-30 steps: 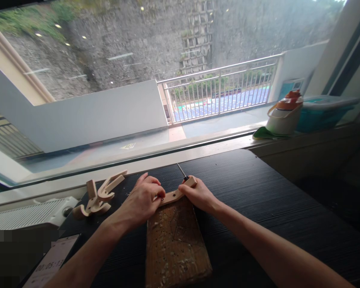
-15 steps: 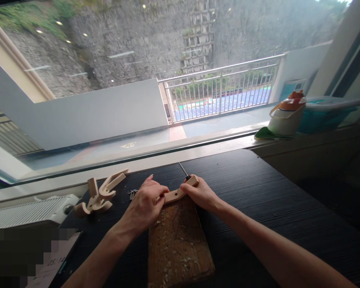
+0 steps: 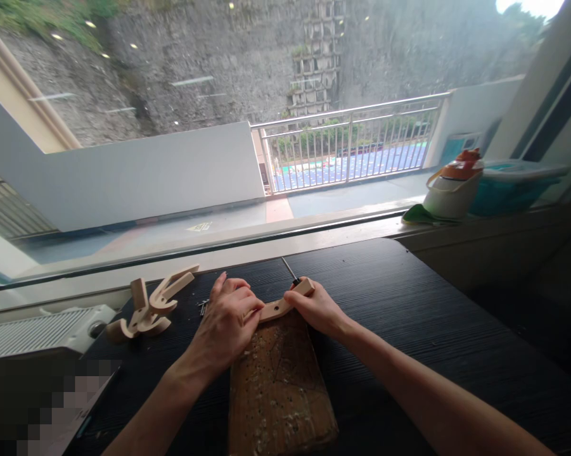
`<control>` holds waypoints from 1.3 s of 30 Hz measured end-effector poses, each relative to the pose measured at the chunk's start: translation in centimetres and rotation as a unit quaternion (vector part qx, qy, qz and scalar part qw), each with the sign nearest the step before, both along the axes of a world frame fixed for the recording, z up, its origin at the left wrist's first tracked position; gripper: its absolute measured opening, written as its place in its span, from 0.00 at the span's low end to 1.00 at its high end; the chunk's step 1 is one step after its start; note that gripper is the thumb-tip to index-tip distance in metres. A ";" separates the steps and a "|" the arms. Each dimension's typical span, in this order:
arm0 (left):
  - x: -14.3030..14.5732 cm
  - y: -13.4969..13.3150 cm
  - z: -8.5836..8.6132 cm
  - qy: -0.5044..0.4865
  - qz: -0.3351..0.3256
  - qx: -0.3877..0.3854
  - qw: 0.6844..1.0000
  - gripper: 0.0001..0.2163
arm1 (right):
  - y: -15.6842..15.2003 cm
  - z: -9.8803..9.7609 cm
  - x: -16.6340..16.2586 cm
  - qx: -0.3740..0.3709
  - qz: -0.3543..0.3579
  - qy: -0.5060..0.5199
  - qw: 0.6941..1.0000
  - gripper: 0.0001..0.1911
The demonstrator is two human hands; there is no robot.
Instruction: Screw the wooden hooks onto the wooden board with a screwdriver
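Note:
A pale, bent strip of wood [image 3: 276, 308] with a dark hole spans the far end of a worn wooden board [image 3: 281, 392]. My left hand [image 3: 232, 310] is closed over its left end, and the fingertips hide that part. At the other end my right hand [image 3: 316, 307] grips the wood piece between thumb and fingers. That same hand also holds a screwdriver [image 3: 289, 269], its thin metal shaft pointing away toward the window. Small screws or nails [image 3: 203, 307] lie beside my left hand.
Several curved wooden pieces [image 3: 145, 310] are heaped at the left of the black table [image 3: 384, 329]. A white radiator [image 3: 42, 332] stands beyond the table's left edge. On the windowsill are a bottle [image 3: 456, 183] with an orange lid and a teal bin [image 3: 513, 190].
The fingers of my left hand have shifted slightly on the strip's left end. My right hand keeps its grip. The whole view has moved a little.

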State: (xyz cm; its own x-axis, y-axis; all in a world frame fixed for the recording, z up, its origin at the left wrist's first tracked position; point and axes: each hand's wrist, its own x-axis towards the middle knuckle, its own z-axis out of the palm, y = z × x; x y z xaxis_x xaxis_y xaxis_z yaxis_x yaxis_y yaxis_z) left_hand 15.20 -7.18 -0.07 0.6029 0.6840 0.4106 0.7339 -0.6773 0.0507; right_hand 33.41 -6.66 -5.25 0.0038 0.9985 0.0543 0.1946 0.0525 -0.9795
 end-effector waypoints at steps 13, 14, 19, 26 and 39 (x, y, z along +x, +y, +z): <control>-1.2 0.3 -0.1 0.021 -0.037 0.020 0.999 0.07 | 0.3 -0.7 0.1 0.017 -0.001 -0.006 1.000 0.09; -1.2 0.3 0.1 0.020 -0.038 0.014 0.999 0.07 | 0.3 -0.8 0.1 0.018 0.000 -0.006 1.000 0.09; -1.1 0.3 0.5 0.023 -0.040 -0.007 0.999 0.07 | 0.3 -0.6 0.1 0.017 0.003 -0.008 1.000 0.09; -1.1 0.3 0.4 0.034 -0.030 -0.007 0.999 0.06 | 0.3 -0.7 0.6 0.033 0.012 -0.038 0.999 0.09; -0.8 -0.1 0.3 0.039 -0.048 -0.018 0.998 0.08 | 0.2 0.3 1.1 -0.003 0.035 -0.081 0.996 0.11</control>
